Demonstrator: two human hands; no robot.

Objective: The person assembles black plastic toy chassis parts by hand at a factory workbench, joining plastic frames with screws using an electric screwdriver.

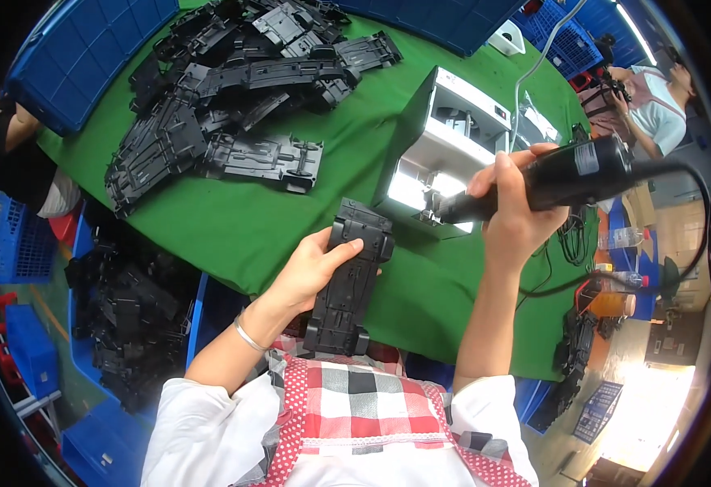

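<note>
My left hand (pixel 307 272) is closed around a long black plastic vehicle chassis (pixel 346 296), thumb on its face, just above the near table edge. In my right hand (pixel 518 215) I grip a black electric screwdriver (pixel 575 172), held almost level and pointing left. Its tip is at the lit opening of a white screw feeder (pixel 473 101); whether a screw sits on the tip is too small to tell. Beyond my left hand lies a heap of similar black chassis (pixel 250 77), with one chassis (pixel 266 158) at its near edge.
Green cloth (pixel 201 235) covers the table. Blue crates (pixel 96 61) stand along its far side. A blue bin of black parts (pixel 128 316) is below at left. The screwdriver's cable (pixel 700 235) loops on the right, near bottles (pixel 615 304). Other people (pixel 656 101) are at both sides.
</note>
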